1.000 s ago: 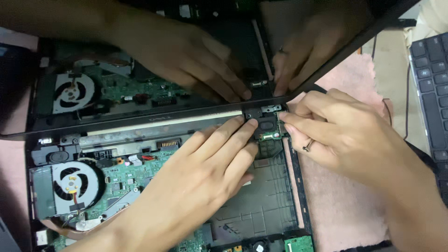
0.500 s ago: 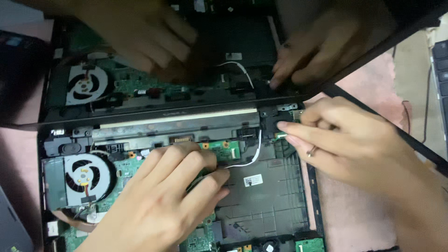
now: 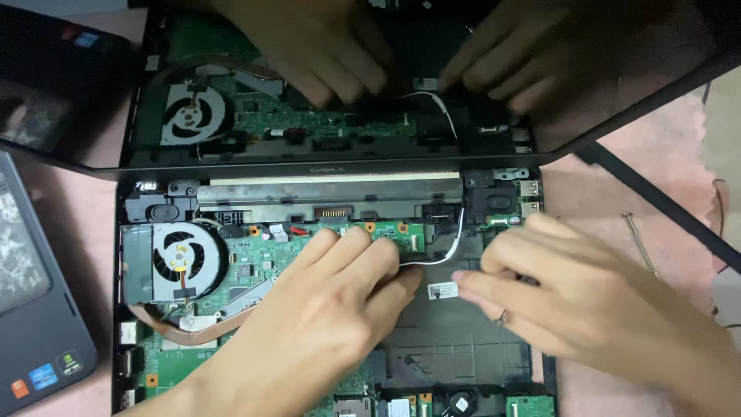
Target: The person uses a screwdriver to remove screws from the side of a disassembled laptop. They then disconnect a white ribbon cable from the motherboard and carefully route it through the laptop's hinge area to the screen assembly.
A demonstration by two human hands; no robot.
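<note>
Green circuit board (image 3: 309, 239) exposed inside opened black laptop base (image 3: 463, 347), lying on pink mat (image 3: 617, 170) near the middle of the scene. Left hand (image 3: 324, 316) spread palm-down over the board, fingers reaching right, fingertips (image 3: 405, 278) touching a thin white cable (image 3: 455, 235); whether pinching it or only pressing cannot be told. Right hand (image 3: 571, 301) coming in from the right, ring on one finger, fingertips (image 3: 463, 276) pressed close together just beside a small white label (image 3: 442, 290) and the near end of the same cable; grip on anything not clear. Cable running from the fingertips up and far toward the hinge bar (image 3: 332, 189). Round cooling fan (image 3: 184, 259) at the left of the board, copper heat pipe (image 3: 193, 328) curving beneath it. Dark glossy screen (image 3: 386, 85) tilted up at the far side, mirroring fan, board and both hands. Closed grey laptop (image 3: 35, 309) at the left edge. Slim metal screwdriver (image 3: 639, 243) on the mat to the right, well apart from the hands.
</note>
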